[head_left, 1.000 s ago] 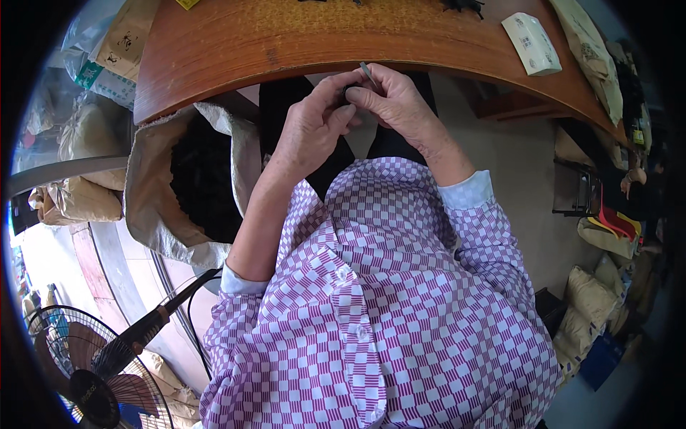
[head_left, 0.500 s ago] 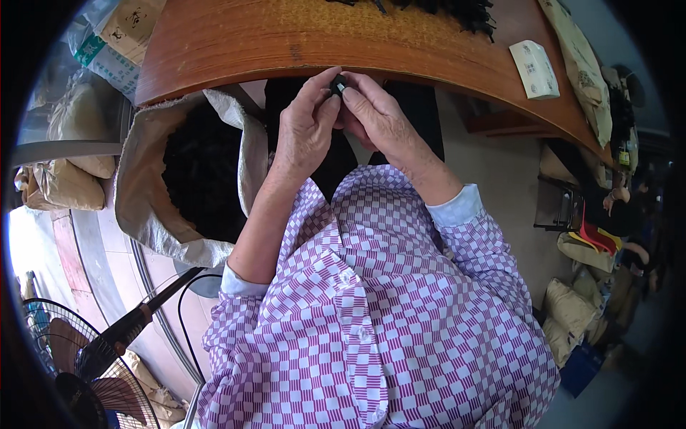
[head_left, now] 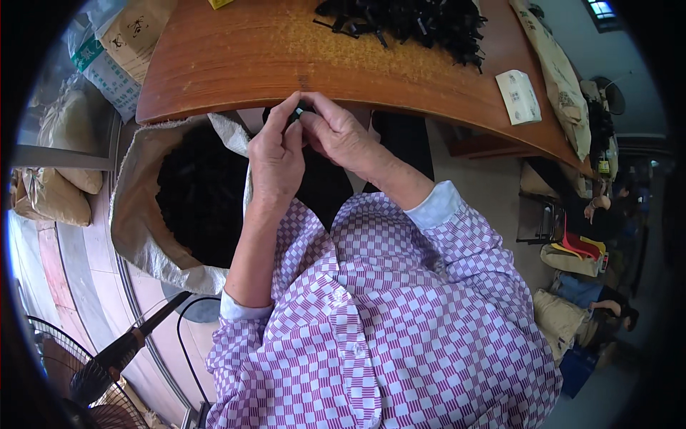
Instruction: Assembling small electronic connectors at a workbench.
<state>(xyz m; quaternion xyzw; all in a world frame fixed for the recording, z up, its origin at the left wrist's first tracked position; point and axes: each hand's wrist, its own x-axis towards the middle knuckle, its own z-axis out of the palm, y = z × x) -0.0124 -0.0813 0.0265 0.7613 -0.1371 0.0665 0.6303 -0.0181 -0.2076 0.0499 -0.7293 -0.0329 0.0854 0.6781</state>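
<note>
My left hand (head_left: 277, 161) and my right hand (head_left: 344, 141) meet just below the near edge of the wooden table (head_left: 236, 68). Pinched between their thumbs and fingers is a small black piece (head_left: 299, 112) with a pale glint; most of it is hidden, so its kind does not show. On the table lies a heap of small black stick-like pieces (head_left: 429, 28), beyond my hands. A white woven sack (head_left: 127, 214) stands open to the left of my left forearm, filled with similar black pieces (head_left: 200, 193).
A white packet (head_left: 519, 96) lies near the table's right end. At lower left stands a fan (head_left: 64, 372). Stuffed bags (head_left: 61, 196) rest at the left. Over on the right are a red and yellow chair (head_left: 582, 245) and people (head_left: 607, 304).
Both hands have shifted left, closer to the sack, still holding the small black piece. The view has tilted, so more of the heap on the table shows.
</note>
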